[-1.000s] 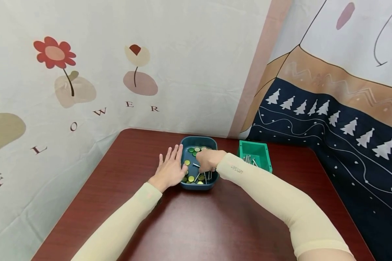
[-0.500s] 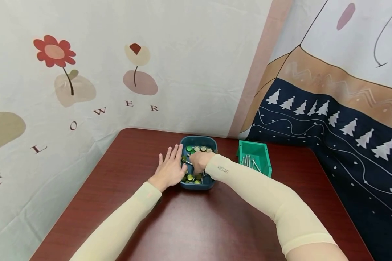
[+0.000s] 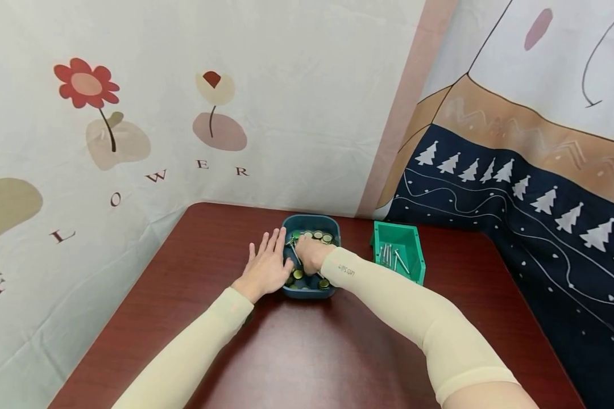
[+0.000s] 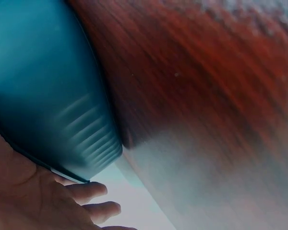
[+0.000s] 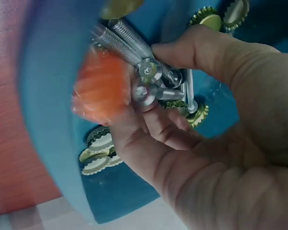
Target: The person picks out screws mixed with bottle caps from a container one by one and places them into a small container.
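Observation:
A dark blue bin holds several bottle caps and metal bolts. My left hand lies with straight fingers against the bin's left rim; in the left wrist view its palm touches the ribbed blue wall. Down inside the bin, my right hand has curled fingers. The right wrist view shows its thumb and fingers closed about several bolts, with scalloped bottle caps around them. A blurred orange thing sits by the fingertips; its kind is unclear.
To the right stands a green plastic box with several bolts inside. Both containers are on a dark red wooden table. A printed cloth hangs behind the table's far edge.
My right hand has moved left within the bin, and bolts and caps around it have shifted. The left hand stays at the bin's left rim. The green box has not moved.

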